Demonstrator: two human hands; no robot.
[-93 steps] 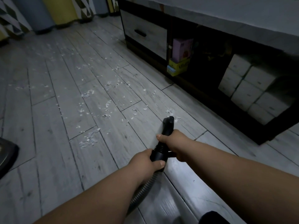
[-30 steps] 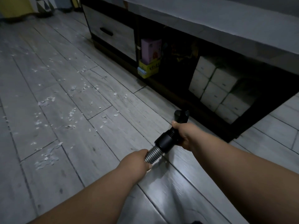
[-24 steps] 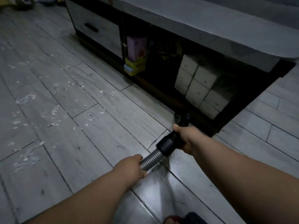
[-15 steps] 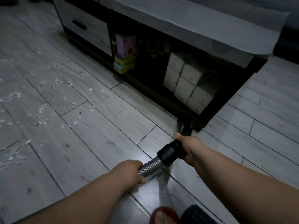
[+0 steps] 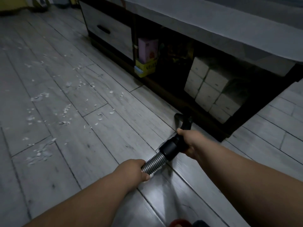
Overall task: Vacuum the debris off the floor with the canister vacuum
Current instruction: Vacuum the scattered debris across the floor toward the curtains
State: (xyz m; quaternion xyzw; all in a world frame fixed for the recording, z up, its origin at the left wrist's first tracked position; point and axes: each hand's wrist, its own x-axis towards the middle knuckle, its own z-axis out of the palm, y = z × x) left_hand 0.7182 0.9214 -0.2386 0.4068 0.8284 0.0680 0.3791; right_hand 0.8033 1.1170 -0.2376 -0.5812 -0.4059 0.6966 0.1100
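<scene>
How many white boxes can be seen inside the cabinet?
6 white boxes, in the cabinet's right compartment: two left, two middle, two right. Others may hide in the dark.

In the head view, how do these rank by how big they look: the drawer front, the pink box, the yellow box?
1. drawer front, clearly the largest.
2. pink box.
3. yellow box.
The two boxes look nearly alike in size, so the order between them is unsure.

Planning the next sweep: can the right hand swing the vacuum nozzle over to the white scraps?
Probably yes: the right hand grips the vacuum nozzle, and only bare floorboards lie between it and the white scraps.
</scene>
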